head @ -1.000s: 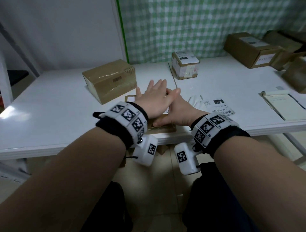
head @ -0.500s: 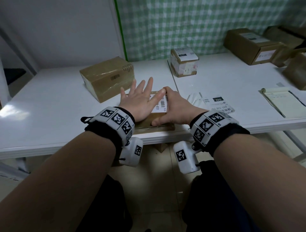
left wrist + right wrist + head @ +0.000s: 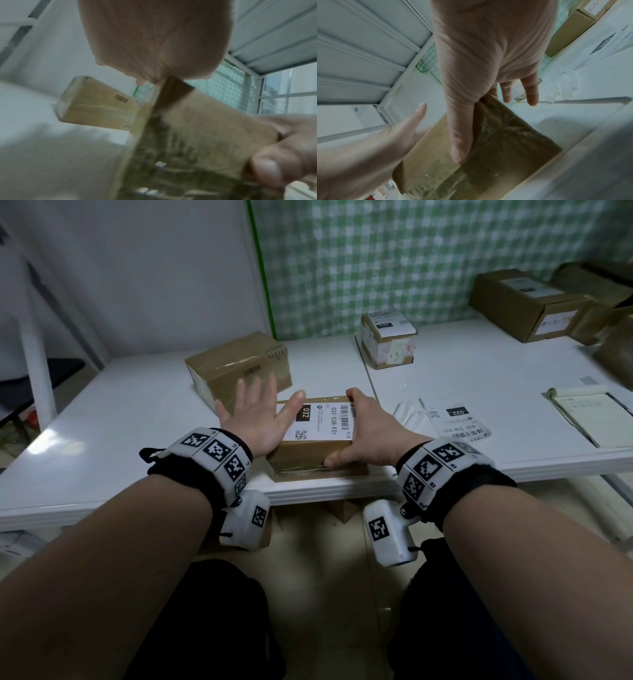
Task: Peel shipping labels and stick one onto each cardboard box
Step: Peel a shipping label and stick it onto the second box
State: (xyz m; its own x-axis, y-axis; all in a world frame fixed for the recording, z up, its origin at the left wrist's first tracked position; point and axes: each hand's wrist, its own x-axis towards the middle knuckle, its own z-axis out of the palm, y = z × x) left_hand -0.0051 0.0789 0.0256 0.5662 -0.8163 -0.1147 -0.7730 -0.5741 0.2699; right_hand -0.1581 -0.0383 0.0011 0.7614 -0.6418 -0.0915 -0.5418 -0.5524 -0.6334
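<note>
My left hand lies flat, fingers spread, smoothing the label onto the box between my hands. My right hand clasps the box's right side. Next I'd judge: set it aside, reach right for another label.

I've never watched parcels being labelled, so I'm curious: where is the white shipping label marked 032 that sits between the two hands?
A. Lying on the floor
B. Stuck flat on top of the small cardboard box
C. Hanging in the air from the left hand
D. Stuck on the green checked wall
B: the label lies flat on the top of the small box, which the right hand grips at its side.
</note>
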